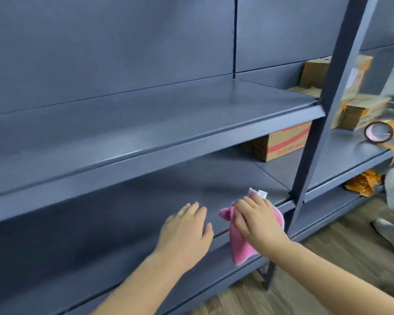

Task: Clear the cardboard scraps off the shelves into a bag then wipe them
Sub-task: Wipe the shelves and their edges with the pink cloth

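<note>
A dark blue metal shelf unit fills the view, with an upper shelf and a lower shelf. My right hand presses a pink cloth flat on the lower shelf near its front edge; part of the cloth hangs over the edge. My left hand lies flat on the same shelf just left of the cloth, fingers spread, holding nothing. No cardboard scraps show on the shelf surface around my hands.
A cardboard box with red print stands at the back right of the lower shelf. More cardboard boxes and a tape roll sit in the right bay, behind a slanted upright. Crumpled orange tape lies lower right. Wooden floor below.
</note>
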Action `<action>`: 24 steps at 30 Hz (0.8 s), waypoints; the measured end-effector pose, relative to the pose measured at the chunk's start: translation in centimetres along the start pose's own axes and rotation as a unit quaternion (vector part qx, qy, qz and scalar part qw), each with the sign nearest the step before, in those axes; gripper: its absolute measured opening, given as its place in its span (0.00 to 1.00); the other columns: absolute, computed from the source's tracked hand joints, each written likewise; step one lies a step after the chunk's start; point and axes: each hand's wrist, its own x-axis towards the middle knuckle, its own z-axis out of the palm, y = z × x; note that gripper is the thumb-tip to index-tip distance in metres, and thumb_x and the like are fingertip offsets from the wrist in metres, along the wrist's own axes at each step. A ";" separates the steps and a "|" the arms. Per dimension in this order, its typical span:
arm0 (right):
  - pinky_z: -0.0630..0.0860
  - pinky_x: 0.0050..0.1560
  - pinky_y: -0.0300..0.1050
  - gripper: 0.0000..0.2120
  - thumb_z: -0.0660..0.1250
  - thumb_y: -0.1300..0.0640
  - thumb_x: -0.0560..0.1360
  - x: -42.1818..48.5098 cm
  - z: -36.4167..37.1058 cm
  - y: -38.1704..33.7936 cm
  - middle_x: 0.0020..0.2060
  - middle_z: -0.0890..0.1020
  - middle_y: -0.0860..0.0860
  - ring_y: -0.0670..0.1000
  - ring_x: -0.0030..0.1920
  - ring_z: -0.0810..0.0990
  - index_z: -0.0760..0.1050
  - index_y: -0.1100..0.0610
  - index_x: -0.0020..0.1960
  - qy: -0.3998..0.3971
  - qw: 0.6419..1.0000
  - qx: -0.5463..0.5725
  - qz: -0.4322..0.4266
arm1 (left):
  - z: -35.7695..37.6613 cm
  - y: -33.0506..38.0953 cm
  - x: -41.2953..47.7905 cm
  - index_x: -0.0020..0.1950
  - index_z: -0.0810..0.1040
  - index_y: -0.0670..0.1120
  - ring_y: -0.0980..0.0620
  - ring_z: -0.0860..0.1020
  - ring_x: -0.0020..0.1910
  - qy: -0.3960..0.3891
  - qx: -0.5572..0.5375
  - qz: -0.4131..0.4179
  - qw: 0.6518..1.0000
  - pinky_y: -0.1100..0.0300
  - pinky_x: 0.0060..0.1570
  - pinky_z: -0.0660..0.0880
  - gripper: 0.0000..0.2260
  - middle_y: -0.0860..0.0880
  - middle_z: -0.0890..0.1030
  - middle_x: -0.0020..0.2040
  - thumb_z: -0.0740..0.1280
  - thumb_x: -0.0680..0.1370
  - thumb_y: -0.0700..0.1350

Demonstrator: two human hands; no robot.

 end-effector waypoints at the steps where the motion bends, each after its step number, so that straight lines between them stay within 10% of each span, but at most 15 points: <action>1: 0.66 0.46 0.43 0.14 0.55 0.55 0.70 0.7 -1.5 -0.6 0.26 0.77 0.48 0.55 0.31 0.78 0.74 0.56 0.30 0.008 1.000 -0.002 -0.006 | -1.4 0.1 -0.7 0.74 0.60 0.47 0.54 0.54 0.77 0.017 0.006 0.010 1.000 0.58 0.72 0.57 0.22 0.52 0.58 0.77 0.46 0.82 0.52; 6: 0.64 0.44 0.43 0.15 0.55 0.53 0.72 3.9 -7.9 -3.6 0.29 0.78 0.46 0.52 0.35 0.75 0.76 0.55 0.34 0.031 0.996 0.013 -0.080 | -7.8 0.6 -3.9 0.48 0.84 0.50 0.57 0.83 0.51 0.105 0.033 0.010 0.994 0.65 0.44 0.79 0.21 0.53 0.84 0.52 0.53 0.69 0.52; 10: 0.72 0.43 0.48 0.16 0.55 0.54 0.73 8.0 -12.0 -6.3 0.29 0.79 0.48 0.53 0.33 0.76 0.78 0.56 0.34 0.078 0.988 0.024 -0.134 | -11.9 -0.2 -4.9 0.33 0.82 0.52 0.60 0.82 0.32 0.162 0.078 0.003 0.984 0.69 0.26 0.76 0.16 0.58 0.83 0.34 0.54 0.67 0.51; 13: 0.65 0.42 0.44 0.16 0.55 0.54 0.74 11.6 -14.5 -7.9 0.28 0.77 0.49 0.49 0.37 0.65 0.76 0.58 0.33 0.121 0.980 0.051 -0.148 | -15.9 -0.8 -5.6 0.37 0.82 0.49 0.56 0.83 0.36 0.217 0.078 -0.025 0.973 0.65 0.29 0.77 0.17 0.54 0.83 0.37 0.54 0.68 0.50; 17: 0.65 0.43 0.46 0.14 0.54 0.55 0.74 15.9 -15.6 -9.7 0.30 0.78 0.49 0.52 0.35 0.72 0.74 0.57 0.34 0.125 0.980 0.061 -0.141 | -19.1 -2.7 -5.2 0.65 0.72 0.43 0.49 0.70 0.67 0.194 0.077 -0.088 0.974 0.56 0.60 0.69 0.24 0.47 0.73 0.67 0.46 0.76 0.51; 20: 0.75 0.49 0.51 0.22 0.47 0.50 0.74 18.5 -15.2 -11.2 0.35 0.80 0.50 0.56 0.37 0.77 0.77 0.57 0.39 0.052 0.987 0.067 -0.135 | -19.9 -4.9 -4.4 0.67 0.68 0.43 0.48 0.67 0.69 0.163 0.085 -0.165 0.969 0.55 0.63 0.66 0.18 0.46 0.69 0.69 0.50 0.81 0.48; 24: 0.60 0.64 0.47 0.36 0.31 0.45 0.72 21.0 -12.6 -12.1 0.55 0.77 0.49 0.55 0.57 0.71 0.73 0.55 0.58 -0.100 0.987 0.061 -0.106 | -18.8 -7.2 -3.0 0.63 0.69 0.43 0.48 0.68 0.67 0.143 0.089 -0.224 0.960 0.55 0.61 0.66 0.16 0.46 0.72 0.65 0.50 0.82 0.48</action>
